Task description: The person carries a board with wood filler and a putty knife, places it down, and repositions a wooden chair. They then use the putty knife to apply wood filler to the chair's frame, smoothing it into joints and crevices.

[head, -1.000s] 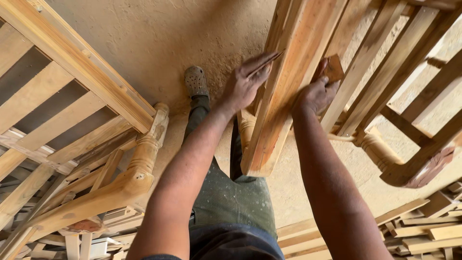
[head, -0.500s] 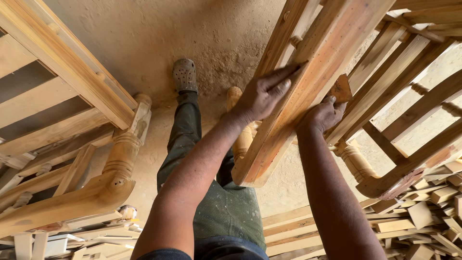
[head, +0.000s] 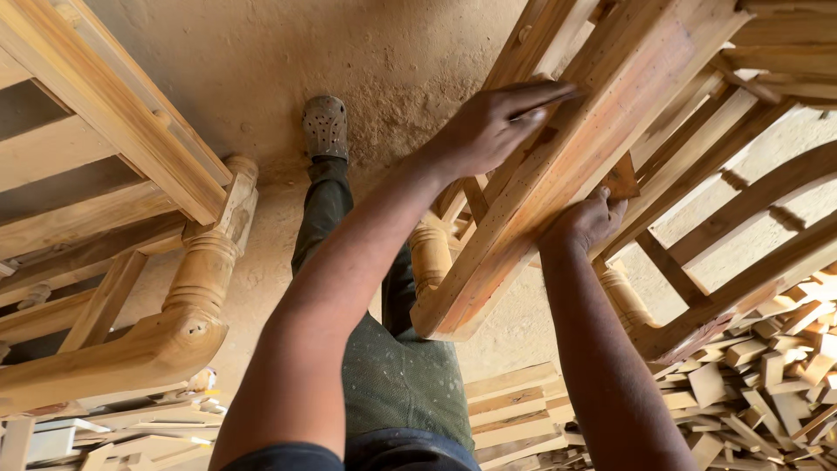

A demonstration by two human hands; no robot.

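Note:
A bare wooden furniture frame [head: 558, 183] stands tilted in front of me, its thick rail running from lower middle to upper right. My left hand [head: 493, 122] lies flat on the rail's upper face, fingers stretched toward the top right. My right hand [head: 586, 222] grips a small brown piece of sandpaper [head: 621, 179] pressed against the rail's right side. A turned leg [head: 431, 255] of the frame shows below the rail, partly hidden by it.
Another unfinished wooden frame [head: 122, 262] with a turned leg stands at the left. My leg and a grey clog [head: 324, 127] rest on the dusty floor. Offcut wood pieces [head: 767, 384] are piled at lower right, planks [head: 514, 410] at bottom middle.
Both hands have slid up the rail toward the upper right, the right hand taking the sandpaper along. The view has shifted, and the frame looks closer.

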